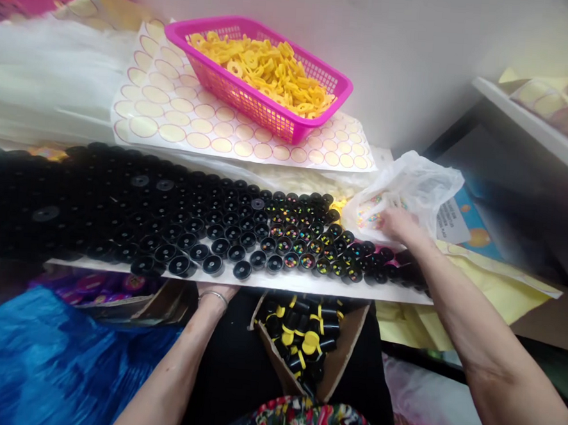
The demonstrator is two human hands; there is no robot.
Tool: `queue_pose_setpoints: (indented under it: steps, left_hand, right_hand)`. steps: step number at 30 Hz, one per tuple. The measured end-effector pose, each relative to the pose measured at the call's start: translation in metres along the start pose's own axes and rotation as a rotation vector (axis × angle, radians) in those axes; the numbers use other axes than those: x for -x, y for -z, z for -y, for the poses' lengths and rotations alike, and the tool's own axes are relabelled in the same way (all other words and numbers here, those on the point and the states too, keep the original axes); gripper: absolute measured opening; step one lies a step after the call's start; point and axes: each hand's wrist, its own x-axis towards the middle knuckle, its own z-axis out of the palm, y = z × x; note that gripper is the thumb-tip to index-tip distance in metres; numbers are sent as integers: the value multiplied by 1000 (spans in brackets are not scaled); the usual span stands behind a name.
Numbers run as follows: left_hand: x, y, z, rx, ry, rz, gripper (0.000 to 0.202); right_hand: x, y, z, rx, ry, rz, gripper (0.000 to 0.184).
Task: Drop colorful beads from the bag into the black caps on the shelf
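- Behind the work we see a pink plastic mesh basket [271, 112] of yellow ring-shaped pieces [268, 67]. It sits on sheets of round pale stickers [174, 116].
- A crinkly blue plastic sheet [39, 351] fills the lower left.
- An open brown cardboard box [342, 357] of black tubes with yellow caps [305, 335] lies in the lap between the forearms.
- A flat white board [308, 283] runs left to right across the lap. Its near edge hides most of the left hand [217, 292]; only the wrist with a thin bangle shows, so we cannot tell its grip.
- Small round black plastic cups [168, 218] stand in rows on the board, mouths up. Those toward the right hold tiny multicoloured beads [291, 259].
- A thin crumpled white plastic bag [411, 182] lies at the board's right end, just beside the cups. Its long axis is roughly left-right and its mouth faces the cups.
- The right hand [401, 227] is palm down with its fingers at the bag's mouth, touching the film. It is blurred and possibly pinching; we cannot tell how closed it is.
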Motion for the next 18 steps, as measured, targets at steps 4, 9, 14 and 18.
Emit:
queue_pose_setpoints:
  steps: [4, 9, 14, 18]
  left_hand:
    - [4, -7, 1, -13, -46, -38, 39]
    - [10, -15, 1, -40, -17, -78, 40]
    - [9, -17, -2, -19, -48, -44, 37]
    - [6, -16, -2, 26, -34, -74, 35]
  right_hand:
    - [3, -4, 17, -12, 144, 115, 15]
    - [4, -10, 23, -677, 286, 99, 4]
    - [11, -13, 14, -1256, 93, 84, 26]
    - [26, 4, 24, -1459, 129, 32, 30]
